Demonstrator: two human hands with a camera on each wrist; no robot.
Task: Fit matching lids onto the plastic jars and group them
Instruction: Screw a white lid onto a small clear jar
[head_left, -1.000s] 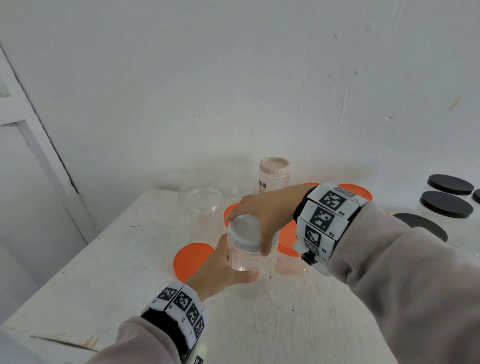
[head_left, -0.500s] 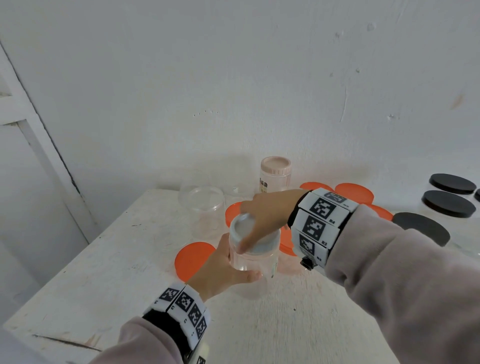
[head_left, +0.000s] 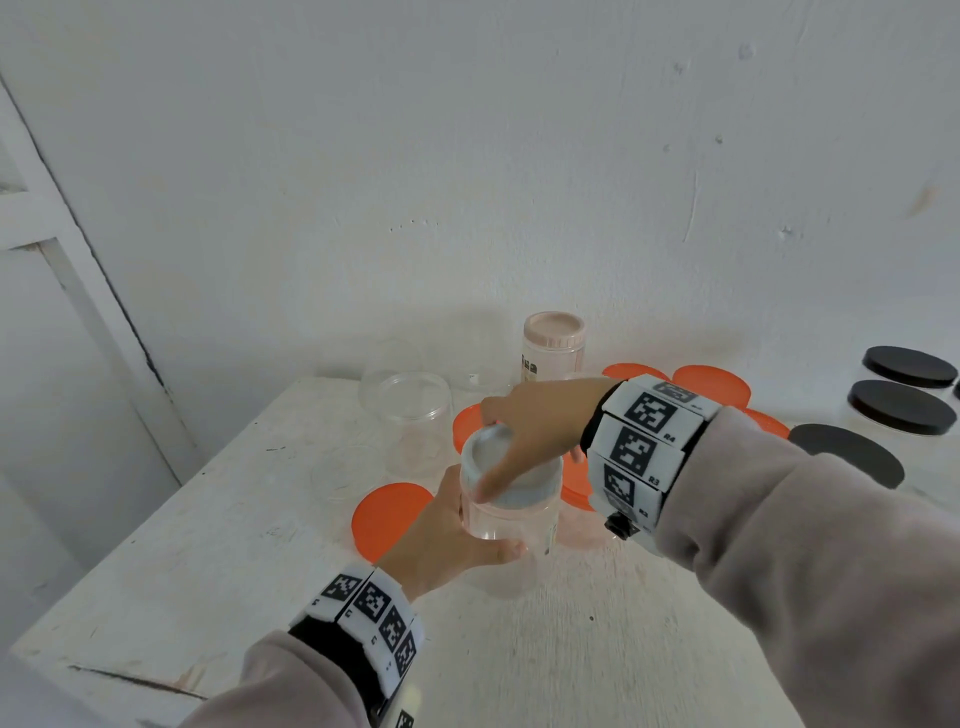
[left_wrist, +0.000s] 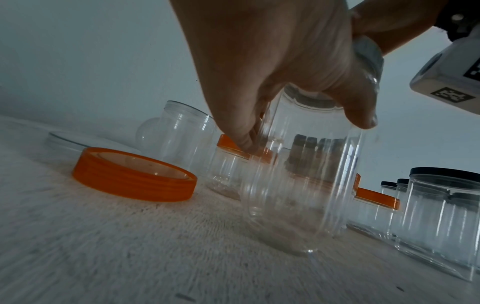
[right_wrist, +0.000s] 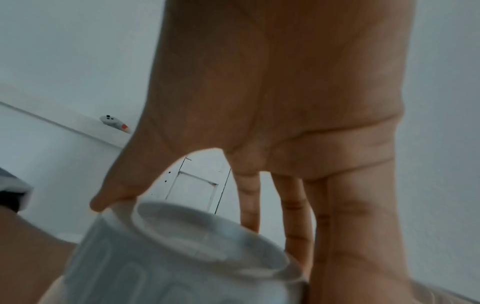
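Nearest to us, our left hand (head_left: 441, 540) wraps round the clear jar (head_left: 511, 530), thumb on the near side and fingers curled round the far side, and the jar's base rests on the white counter (head_left: 218, 545). In the left wrist view the same hand (left_wrist: 283, 67) curls round the upper part of the jar (left_wrist: 301, 185), which leans a little in that view. That hold looks the same as a second ago, and the jar stands on the same spot.

On top of the jar sits the pale grey lid (head_left: 506, 473), and our right hand (head_left: 530, 431) grips it from above, thumb at the near left rim and fingers down the far side. Compared with a second ago, more of the lid's top shows and the thumb has swung round toward the left, while the wrist has drawn back to the right. In the right wrist view the right hand (right_wrist: 285, 102) spans the lid (right_wrist: 182, 246), with the thumb and fingertips touching its edge.

Just left of the jar an orange lid (head_left: 387, 514) lies on the counter, unmoved. Behind it stands an open clear jar (head_left: 410, 421), and behind that, by the wall, a jar with a pink lid (head_left: 553, 345). Far right, black-lidded jars (head_left: 904, 410) stand together.
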